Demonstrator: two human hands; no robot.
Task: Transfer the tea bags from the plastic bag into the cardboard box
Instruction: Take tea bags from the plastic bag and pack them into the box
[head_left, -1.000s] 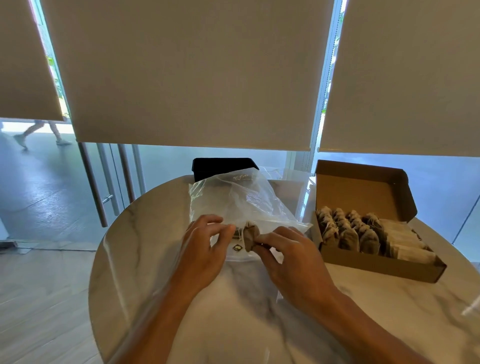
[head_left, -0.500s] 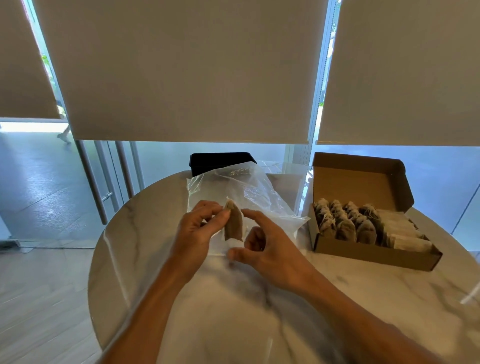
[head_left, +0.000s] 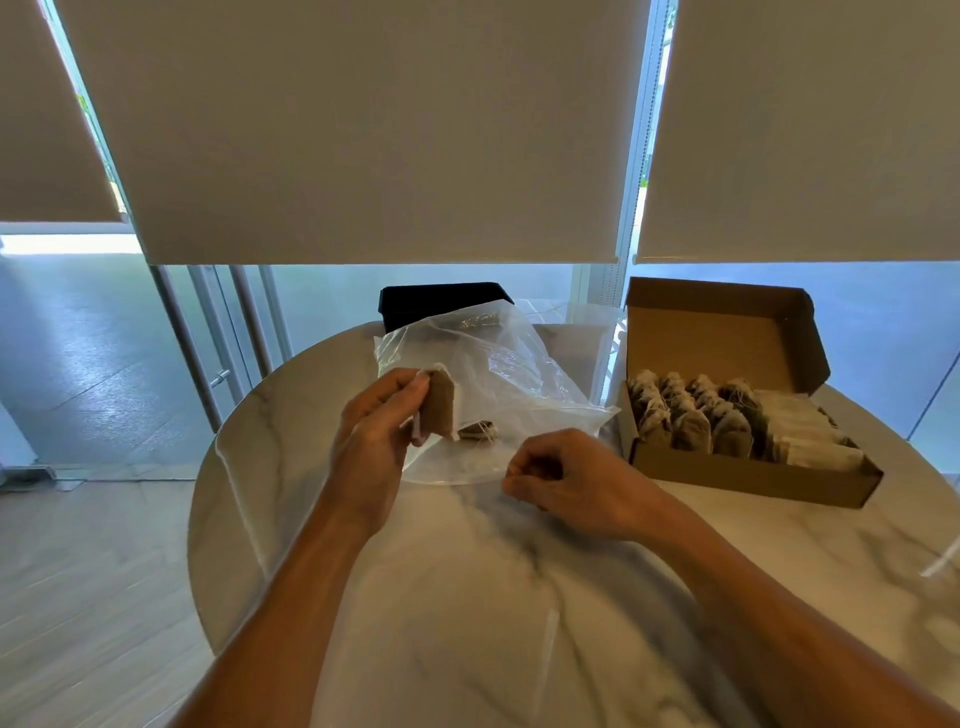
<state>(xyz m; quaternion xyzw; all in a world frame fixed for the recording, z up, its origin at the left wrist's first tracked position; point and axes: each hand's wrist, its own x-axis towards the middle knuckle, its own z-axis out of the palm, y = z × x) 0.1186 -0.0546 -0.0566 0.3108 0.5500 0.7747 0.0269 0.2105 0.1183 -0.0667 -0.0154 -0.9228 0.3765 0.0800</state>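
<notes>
A person is sitting or standing at a round marble table (head_left: 519, 597), seen from their own head looking down. Their left hand (head_left: 374, 431) is holding a brown tea bag (head_left: 439, 402) upright, gripping it along its left edge with curled fingers and thumb, just above the mouth of a clear plastic bag (head_left: 498, 374) that is lying crumpled on the table. At least one more tea bag (head_left: 477, 430) is lying inside the plastic bag, near its opening. The right hand (head_left: 566, 475) is hovering close to the table just beside the bag's near edge, its fingers curled with thumb and fingertips pressed together; whether they are pinching the thin plastic or nothing at all cannot be told.

To the right, well apart from both hands, an open cardboard box (head_left: 748, 475) is sitting with its lid raised, already holding rows of tea bags.

The step in hand appears to be carrying one tea bag out of the bag. Next, it needs moving rightward across to the box and slotting into a row.
</notes>
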